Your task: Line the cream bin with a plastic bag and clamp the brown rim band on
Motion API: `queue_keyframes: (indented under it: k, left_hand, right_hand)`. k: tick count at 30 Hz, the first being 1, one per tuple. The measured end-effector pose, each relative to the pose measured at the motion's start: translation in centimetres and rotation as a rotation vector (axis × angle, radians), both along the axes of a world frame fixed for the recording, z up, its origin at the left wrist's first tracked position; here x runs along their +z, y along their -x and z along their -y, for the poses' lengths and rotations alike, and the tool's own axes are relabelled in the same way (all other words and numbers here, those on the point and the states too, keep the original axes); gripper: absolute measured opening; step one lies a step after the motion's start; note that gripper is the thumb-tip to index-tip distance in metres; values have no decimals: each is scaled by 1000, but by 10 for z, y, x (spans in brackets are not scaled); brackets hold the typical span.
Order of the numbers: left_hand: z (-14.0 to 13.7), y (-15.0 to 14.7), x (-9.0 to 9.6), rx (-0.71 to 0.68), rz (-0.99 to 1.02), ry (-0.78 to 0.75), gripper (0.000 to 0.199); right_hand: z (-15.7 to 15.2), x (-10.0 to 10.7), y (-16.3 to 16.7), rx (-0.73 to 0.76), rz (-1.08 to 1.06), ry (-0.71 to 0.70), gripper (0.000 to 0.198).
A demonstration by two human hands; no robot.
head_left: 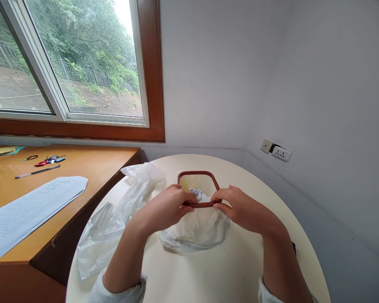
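A small trash bin with a reddish-brown rim (pixel 197 172) stands on the round cream table (pixel 208 277), right in front of me. Its whitish plastic liner bag (pixel 194 233) is folded out over the rim and hangs down around the outside, hiding the bin's body. Crumpled paper (pixel 197 194) lies inside. My left hand (pixel 169 205) grips the near left of the rim, fingers inside and thumb outside. On the near right, my right hand (pixel 238 207) pinches the rim the same way.
A loose clear plastic bag (pixel 123 214) lies on the table's left side. Left of it, a wooden desk (pixel 91 162) holds written papers (pixel 38 210), a pen (pixel 37 171) and keys (pixel 52 159). Walls border the table behind and right, with a socket (pixel 281 153).
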State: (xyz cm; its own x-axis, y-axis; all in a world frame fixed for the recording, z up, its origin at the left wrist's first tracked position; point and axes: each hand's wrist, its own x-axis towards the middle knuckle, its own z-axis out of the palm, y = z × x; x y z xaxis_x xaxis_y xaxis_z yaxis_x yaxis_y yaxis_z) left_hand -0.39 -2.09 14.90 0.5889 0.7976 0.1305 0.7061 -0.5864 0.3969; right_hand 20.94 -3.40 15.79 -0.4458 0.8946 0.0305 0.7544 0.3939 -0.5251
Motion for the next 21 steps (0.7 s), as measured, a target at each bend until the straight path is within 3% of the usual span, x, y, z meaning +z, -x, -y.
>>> queue_keyframes:
  k: [7,11,16,21]
  left_hand:
    - [1,-1,0,-11,-16,2,25]
    - [2,-1,4,41,72,22,28]
    - [-6,11,-3,236,103,-67,55]
    - [-14,28,-12,273,17,51,78]
  right_hand:
    - [-1,-1,-2,11,8,-6,28]
    - [-3,-3,-3,-48,31,-39,36]
    - [-9,-7,-8,-131,36,-59,51]
    - [-20,-16,-8,-168,-10,-52,57]
